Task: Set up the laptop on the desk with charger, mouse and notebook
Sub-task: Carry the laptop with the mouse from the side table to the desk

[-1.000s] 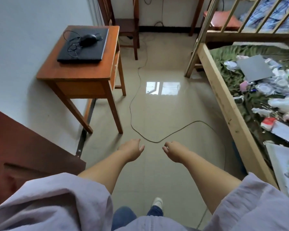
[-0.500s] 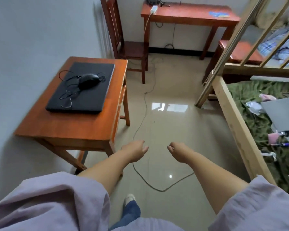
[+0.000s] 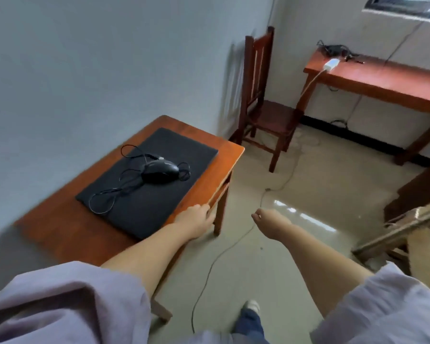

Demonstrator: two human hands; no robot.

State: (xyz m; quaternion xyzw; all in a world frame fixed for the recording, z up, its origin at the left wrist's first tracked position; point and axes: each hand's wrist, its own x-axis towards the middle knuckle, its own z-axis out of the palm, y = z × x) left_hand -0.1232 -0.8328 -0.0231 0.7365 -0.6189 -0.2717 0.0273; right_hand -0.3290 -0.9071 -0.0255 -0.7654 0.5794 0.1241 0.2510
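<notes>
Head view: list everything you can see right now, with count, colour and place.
small table: 1, reddish wood, left by wall
laptop: 1, black, closed, on small table
mouse: 1, black, corded, on laptop
chair: 1, dark wood, far wall
long desk: 1, red, far right
white adapter: 1, on long desk
floor cable: 1, dark, across floor
left hand: over table edge, empty
right hand: above floor, empty

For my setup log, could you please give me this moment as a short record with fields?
laptop: closed laptop, flat on small table
mouse: black mouse on the lid, cable loose around it
left hand: left hand at the table's near edge, empty
right hand: right hand over the floor, loosely curled, empty
charger: white adapter on far desk
notebook: not seen
</notes>
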